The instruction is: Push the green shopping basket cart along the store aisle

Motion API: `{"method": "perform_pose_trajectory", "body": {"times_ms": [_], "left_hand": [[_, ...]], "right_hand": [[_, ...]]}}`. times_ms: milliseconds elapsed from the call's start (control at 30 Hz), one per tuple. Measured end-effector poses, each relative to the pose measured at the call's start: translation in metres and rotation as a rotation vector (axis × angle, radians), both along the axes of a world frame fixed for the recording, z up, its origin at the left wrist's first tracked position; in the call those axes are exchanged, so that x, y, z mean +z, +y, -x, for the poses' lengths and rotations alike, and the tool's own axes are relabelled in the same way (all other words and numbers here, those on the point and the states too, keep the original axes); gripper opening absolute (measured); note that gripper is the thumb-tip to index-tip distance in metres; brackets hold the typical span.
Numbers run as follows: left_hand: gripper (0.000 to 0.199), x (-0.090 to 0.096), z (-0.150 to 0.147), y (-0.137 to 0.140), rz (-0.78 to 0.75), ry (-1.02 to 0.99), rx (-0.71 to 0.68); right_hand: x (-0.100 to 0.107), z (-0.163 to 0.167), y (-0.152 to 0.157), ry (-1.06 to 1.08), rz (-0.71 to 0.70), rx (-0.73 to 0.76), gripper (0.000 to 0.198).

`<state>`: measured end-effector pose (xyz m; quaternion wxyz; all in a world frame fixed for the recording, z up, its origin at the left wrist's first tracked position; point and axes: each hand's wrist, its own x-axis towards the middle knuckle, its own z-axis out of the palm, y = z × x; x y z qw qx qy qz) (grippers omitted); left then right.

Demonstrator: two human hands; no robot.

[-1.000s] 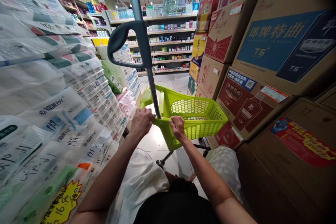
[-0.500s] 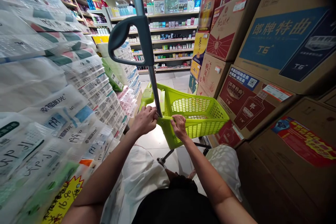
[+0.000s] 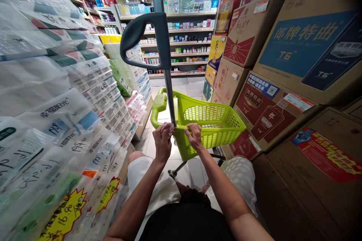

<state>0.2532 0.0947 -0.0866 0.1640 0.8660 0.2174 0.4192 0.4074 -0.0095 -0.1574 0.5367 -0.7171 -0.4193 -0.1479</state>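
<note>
Before me stands a lime-green shopping basket cart (image 3: 210,141) with perforated sides and a tall metal pole (image 3: 170,98). A dark grey loop handle (image 3: 164,41) is fixed high on the pole. My left hand (image 3: 162,142) is closed around a crumpled, pinkish-grey cloth (image 3: 169,128), held against the basket's near rim beside the pole's base. Just right of the pole, my right hand (image 3: 194,135) grips the same rim, fingers bent over its top edge. From what shows of its inside, the basket holds nothing.
Plastic-wrapped paper packs (image 3: 70,120) are piled along the left, with yellow price signs (image 3: 63,214). Cardboard cartons (image 3: 305,41) rise close on the right. Tiled floor (image 3: 186,83) runs between them to stocked shelves (image 3: 186,41). A caster (image 3: 172,173) stands near my feet.
My left hand has shifted from the green side handle toward the pole's base, turning so the crumpled cloth shows. My right hand stays on the rim. The view has shifted slightly.
</note>
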Motion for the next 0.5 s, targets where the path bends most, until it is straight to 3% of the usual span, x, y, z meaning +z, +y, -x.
{"method": "perform_pose_trajectory", "body": {"times_ms": [67, 233, 367, 433, 500], "left_hand": [[0.027, -0.004, -0.004, -0.001, 0.067, -0.115, 0.076], [0.027, 0.007, -0.017, 0.006, 0.208, -0.309, 0.380], [0.030, -0.013, -0.037, -0.021, 0.320, -0.443, 0.539], [0.038, -0.023, -0.047, -0.029, 0.356, -0.465, 0.558], [0.048, -0.024, -0.053, -0.025, 0.365, -0.376, 0.417]], "right_hand": [[0.001, -0.003, -0.001, -0.012, 0.024, 0.017, 0.025], [0.001, -0.004, -0.001, -0.019, 0.040, 0.004, 0.024], [-0.001, -0.001, -0.001, -0.029, 0.007, -0.016, 0.022], [-0.002, 0.000, -0.002, -0.028, 0.007, -0.016, 0.021], [-0.002, -0.001, -0.003, -0.028, 0.014, -0.011, 0.022]]}}
